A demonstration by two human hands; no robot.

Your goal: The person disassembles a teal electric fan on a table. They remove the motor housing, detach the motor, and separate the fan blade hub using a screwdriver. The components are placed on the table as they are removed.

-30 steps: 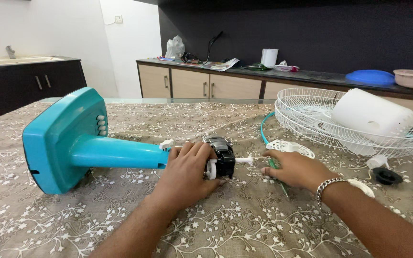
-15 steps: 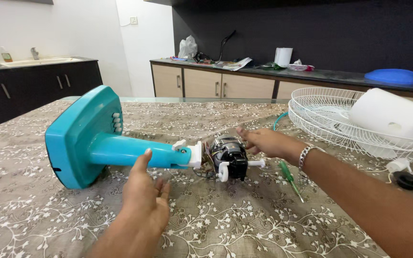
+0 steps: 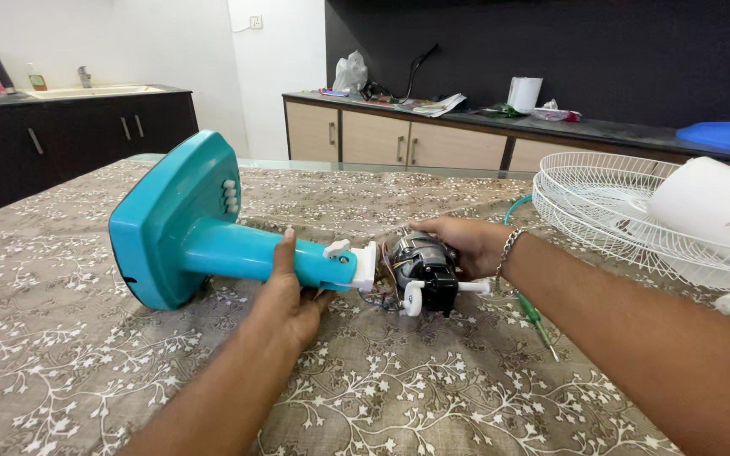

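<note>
Broadly, a table [image 3: 86, 371] under a patterned brown cloth carried everything. On it lay a teal fan stand [image 3: 204, 236] on its side, base to the left, its neck pointing right to a black motor [image 3: 422, 272]. White wire guards [image 3: 610, 215] sat well apart at the right edge. The left hand [image 3: 291, 295] was wrapped around the neck from below; the right hand [image 3: 466, 243] cupped the motor's far side. A green screwdriver [image 3: 536, 319] lay near the right wrist
</note>
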